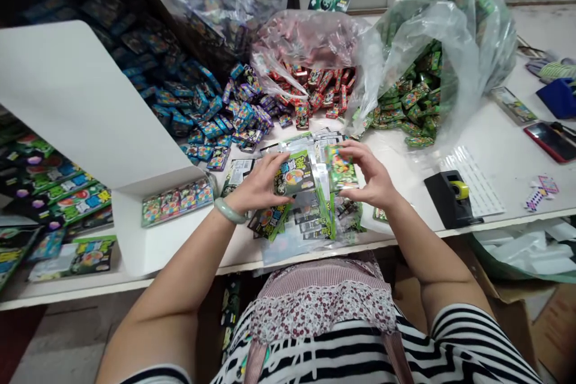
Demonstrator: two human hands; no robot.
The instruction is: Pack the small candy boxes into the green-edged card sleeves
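My left hand, with a green bangle on the wrist, grips a clear flat bag with a green printed card by its left edge. My right hand pinches a small green packet at the bag's right side. Both hands hover over a pile of the same clear bags at the white table's front edge. Beyond them lie heaps of small packets: blue and purple ones, red ones and green ones, the red and green spilling from plastic bags.
An open white box with a row of packets inside stands at my left, its lid raised. A black tape dispenser, a sheet of labels and a phone lie at right. Green printed cards are stacked far left.
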